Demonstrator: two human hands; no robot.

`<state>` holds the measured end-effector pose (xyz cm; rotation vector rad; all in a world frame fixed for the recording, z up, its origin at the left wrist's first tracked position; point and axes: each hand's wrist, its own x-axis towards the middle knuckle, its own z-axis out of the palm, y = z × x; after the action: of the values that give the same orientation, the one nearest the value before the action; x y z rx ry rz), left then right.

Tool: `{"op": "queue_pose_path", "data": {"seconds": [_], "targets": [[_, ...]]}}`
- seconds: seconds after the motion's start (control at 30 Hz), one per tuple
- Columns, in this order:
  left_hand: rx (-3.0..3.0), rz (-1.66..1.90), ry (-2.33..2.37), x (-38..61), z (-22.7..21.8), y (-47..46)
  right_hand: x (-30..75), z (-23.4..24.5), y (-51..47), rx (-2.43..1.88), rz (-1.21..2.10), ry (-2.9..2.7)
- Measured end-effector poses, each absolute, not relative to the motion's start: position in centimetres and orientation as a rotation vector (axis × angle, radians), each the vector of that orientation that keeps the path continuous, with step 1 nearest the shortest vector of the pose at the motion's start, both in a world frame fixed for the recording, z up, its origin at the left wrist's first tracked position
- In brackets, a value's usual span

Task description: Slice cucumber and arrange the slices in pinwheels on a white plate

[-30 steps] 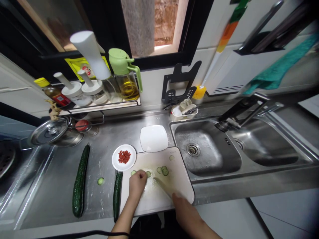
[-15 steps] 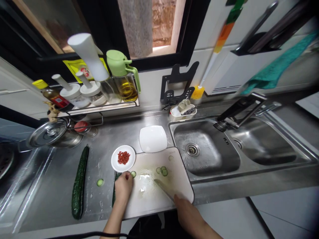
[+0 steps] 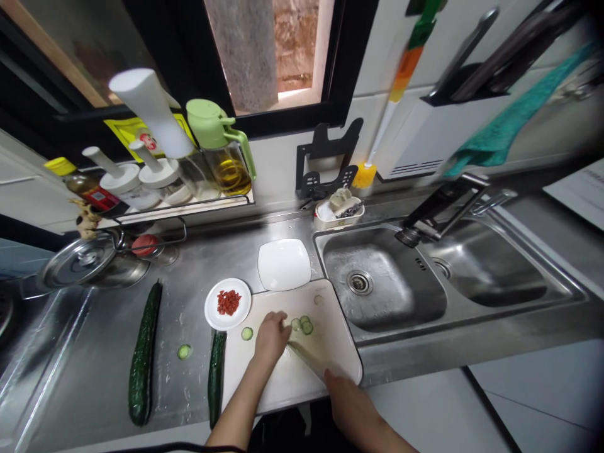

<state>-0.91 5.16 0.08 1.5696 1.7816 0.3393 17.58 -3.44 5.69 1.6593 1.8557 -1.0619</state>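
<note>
My right hand grips a kitchen knife, its blade lying low over the white cutting board. My left hand is over the middle of the board, thumb and fingers apart and pointing at a small group of cucumber slices; I see nothing in it. A single cucumber slice lies near the board's left side. Along that edge rests a cut cucumber. Farther left, a whole cucumber and another cucumber slice lie on the steel counter.
Behind the board stand a small plate of red pieces and a white square plate. A double sink with a black faucet is on the right. A condiment shelf and a lidded pot are at back left.
My left hand has moved right from the board's left edge toward the grouped slices, leaving a slice behind on the board. The knife stays in my right hand, nearly where it was.
</note>
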Motion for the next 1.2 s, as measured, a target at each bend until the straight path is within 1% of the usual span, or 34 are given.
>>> {"op": "queue_pose_path", "data": {"seconds": [0.17, 0.27, 0.73, 0.9, 1.07, 1.2], "targets": [[1.602, 0.183, 1.826, 1.0, 0.0, 5.5, 17.6, 5.7, -3.5, 1.656, -1.062, 1.817], [1.589, 0.149, 1.846, 1.4, -0.1, 5.6, 17.6, 5.5, -3.7, 1.677, -1.08, 1.837], [1.381, 0.388, 1.797, 1.5, -0.6, 5.3, 17.7, 5.7, -3.5, 1.64, -1.08, 1.845], [1.338, 0.419, 1.817, 0.8, -0.9, 5.2, 17.8, 5.8, -3.5, 1.617, -1.043, 1.859], [1.32, 0.413, 1.867, -0.9, -1.0, 4.6, 18.2, 5.7, -3.6, 1.665, -1.09, 1.879], [1.295, 0.398, 1.886, -2.3, -1.2, 3.8, 17.8, 5.6, -3.2, 1.699, -1.044, 1.915]]}}
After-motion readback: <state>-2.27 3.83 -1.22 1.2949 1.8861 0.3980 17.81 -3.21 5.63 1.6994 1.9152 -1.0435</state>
